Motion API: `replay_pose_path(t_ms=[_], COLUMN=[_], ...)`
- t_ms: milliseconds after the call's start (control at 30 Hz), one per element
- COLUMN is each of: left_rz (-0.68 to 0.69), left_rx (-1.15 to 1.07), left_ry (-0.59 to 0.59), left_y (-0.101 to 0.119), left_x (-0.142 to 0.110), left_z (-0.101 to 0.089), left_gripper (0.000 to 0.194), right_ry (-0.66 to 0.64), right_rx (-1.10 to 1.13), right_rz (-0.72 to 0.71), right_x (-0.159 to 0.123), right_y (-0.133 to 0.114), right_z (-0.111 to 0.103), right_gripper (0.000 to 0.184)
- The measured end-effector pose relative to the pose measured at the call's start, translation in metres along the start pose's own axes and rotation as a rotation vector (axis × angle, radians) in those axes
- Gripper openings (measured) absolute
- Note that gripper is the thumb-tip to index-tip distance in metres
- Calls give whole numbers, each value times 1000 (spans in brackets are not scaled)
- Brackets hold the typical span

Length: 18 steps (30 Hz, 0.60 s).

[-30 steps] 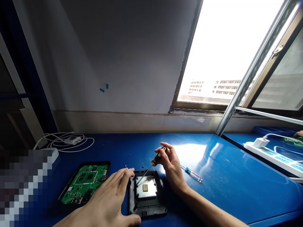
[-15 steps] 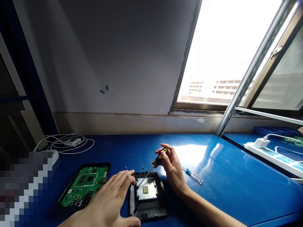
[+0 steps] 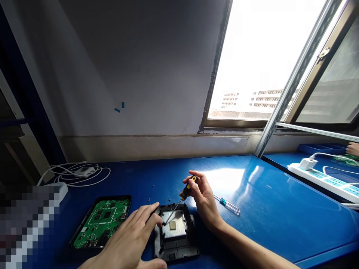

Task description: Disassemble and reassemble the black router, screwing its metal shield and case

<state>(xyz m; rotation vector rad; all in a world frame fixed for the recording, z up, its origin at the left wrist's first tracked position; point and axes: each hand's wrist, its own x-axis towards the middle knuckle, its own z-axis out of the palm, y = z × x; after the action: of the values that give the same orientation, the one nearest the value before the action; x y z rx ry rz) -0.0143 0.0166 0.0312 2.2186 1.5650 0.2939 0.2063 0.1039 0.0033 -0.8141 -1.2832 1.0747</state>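
Note:
My right hand (image 3: 204, 201) is closed around a black and yellow screwdriver (image 3: 186, 190), held at a slant. Its tip meets the left side of a silver metal plate (image 3: 179, 218) inside a black plastic housing cover (image 3: 176, 254). A small beige square pad (image 3: 172, 225) sits on the plate. Along the cover's left edge, my left hand (image 3: 134, 235) grips it, index finger bent at the upper left and thumb by the lower left corner. Left of that hand, a green circuit board (image 3: 97, 218) lies in a black housing, partly hidden by my hand.
A clear-handled screwdriver (image 3: 230, 206) lies to the right. Beyond the cover are small screws (image 3: 169, 200). A coiled white cable (image 3: 84, 172) is at the back left. At the right stand a metal post (image 3: 283, 93) and a white power strip (image 3: 328, 181); another person's hand (image 3: 352, 148) shows beyond.
The camera view has shifted slightly. The screwdriver tip has moved a little to the right and down on the plate. Both hands keep nearly the same pose, and more of the other person's hand shows.

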Motion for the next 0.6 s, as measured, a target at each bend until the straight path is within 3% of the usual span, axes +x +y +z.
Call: replay_pose_path(t_ms=[200,367,500,600], left_rz=[-9,37,55,72], left_rx=[40,37,17,-27], left_ry=[-8,20,-79,-84], left_y=[2,-8,-14,-9], left_x=[0,3,9,8], left_z=[-2,6,4,-5], left_gripper=[51,56,62,63], right_ry=[4,1,13,48], right_rx=[19,19,-7,-33], right_rz=[-1,-1,-14,-23], right_x=[0,0,1,2], right_y=[2,3,2,1], right_z=[0,0,0,-2], right_gripper=[39,39,40,42])
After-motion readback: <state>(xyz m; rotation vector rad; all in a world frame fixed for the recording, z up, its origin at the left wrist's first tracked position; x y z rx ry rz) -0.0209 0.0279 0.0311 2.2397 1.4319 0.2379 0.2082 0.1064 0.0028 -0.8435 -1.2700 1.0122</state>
